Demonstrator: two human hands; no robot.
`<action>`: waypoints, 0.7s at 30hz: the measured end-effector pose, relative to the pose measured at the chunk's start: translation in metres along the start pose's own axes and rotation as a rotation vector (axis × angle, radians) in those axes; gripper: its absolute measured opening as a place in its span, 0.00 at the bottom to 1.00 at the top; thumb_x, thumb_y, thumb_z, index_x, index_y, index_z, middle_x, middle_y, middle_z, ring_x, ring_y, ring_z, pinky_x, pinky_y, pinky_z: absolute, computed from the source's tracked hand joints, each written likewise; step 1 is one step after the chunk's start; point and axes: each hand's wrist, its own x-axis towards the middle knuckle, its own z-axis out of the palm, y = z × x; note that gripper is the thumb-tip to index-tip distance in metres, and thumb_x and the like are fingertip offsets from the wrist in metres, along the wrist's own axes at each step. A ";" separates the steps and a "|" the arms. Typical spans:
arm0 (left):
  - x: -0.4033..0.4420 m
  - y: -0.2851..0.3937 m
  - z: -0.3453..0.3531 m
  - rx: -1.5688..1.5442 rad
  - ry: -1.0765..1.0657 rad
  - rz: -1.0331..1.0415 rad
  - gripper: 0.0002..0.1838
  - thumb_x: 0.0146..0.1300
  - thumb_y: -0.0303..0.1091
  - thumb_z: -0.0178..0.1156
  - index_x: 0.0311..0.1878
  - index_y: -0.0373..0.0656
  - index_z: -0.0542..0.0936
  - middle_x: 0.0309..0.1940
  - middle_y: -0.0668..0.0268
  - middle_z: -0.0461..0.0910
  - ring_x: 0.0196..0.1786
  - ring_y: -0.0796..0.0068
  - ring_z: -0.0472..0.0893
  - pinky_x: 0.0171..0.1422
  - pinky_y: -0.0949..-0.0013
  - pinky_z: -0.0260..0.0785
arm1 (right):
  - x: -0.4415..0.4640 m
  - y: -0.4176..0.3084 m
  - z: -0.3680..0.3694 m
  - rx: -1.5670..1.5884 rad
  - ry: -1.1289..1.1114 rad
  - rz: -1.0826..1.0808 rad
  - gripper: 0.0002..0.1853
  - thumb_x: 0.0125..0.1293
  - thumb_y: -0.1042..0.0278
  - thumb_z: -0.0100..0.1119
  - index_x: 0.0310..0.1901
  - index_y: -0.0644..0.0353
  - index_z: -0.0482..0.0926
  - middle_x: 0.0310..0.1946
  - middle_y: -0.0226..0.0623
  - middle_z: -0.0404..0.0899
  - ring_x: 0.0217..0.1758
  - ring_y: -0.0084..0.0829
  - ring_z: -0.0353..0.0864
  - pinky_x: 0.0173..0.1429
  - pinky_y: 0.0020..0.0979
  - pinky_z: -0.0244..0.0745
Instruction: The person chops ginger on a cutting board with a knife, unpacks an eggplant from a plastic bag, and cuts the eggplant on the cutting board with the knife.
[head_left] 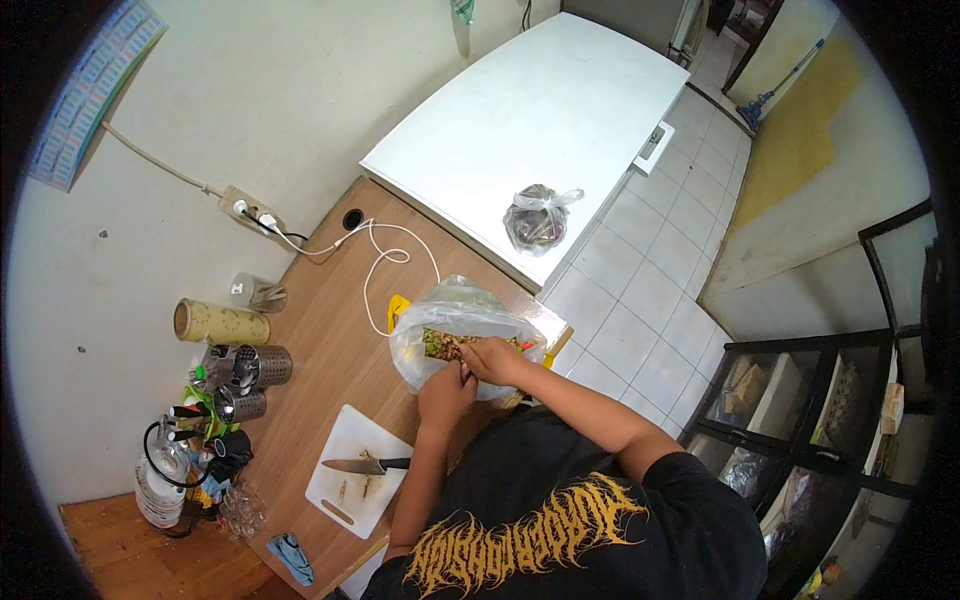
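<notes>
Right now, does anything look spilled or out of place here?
Slightly: small scraps lie strewn around the knife on the cutting board, not gathered up, and a white cable loops loosely across the table, close to the plastic bag.

One head-worn view, wide and round-edged, looks forward and steeply down on left hand [446,396], right hand [496,363] and table [325,355]; detail is hard to judge near darkened edges.

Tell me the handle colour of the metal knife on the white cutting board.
Black handle, best seen in the head view.
</notes>
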 end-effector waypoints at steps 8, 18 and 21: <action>-0.001 0.003 -0.001 -0.011 -0.023 -0.018 0.14 0.64 0.43 0.61 0.34 0.40 0.78 0.29 0.47 0.82 0.37 0.41 0.82 0.41 0.42 0.72 | -0.004 -0.005 0.001 0.190 0.002 0.097 0.27 0.83 0.56 0.40 0.32 0.65 0.82 0.27 0.51 0.83 0.34 0.52 0.85 0.43 0.44 0.79; 0.000 0.005 0.000 -0.066 -0.042 -0.054 0.14 0.62 0.43 0.62 0.36 0.39 0.79 0.31 0.47 0.83 0.38 0.40 0.82 0.42 0.43 0.72 | -0.006 0.014 0.016 0.372 -0.005 0.160 0.28 0.83 0.55 0.40 0.33 0.66 0.83 0.25 0.45 0.84 0.30 0.37 0.84 0.43 0.38 0.78; 0.000 0.001 0.002 -0.123 -0.066 -0.050 0.14 0.61 0.43 0.62 0.37 0.39 0.80 0.31 0.47 0.83 0.38 0.40 0.82 0.42 0.43 0.72 | -0.007 0.020 0.021 0.382 0.008 0.211 0.32 0.83 0.51 0.37 0.32 0.66 0.86 0.28 0.46 0.87 0.32 0.40 0.87 0.46 0.39 0.80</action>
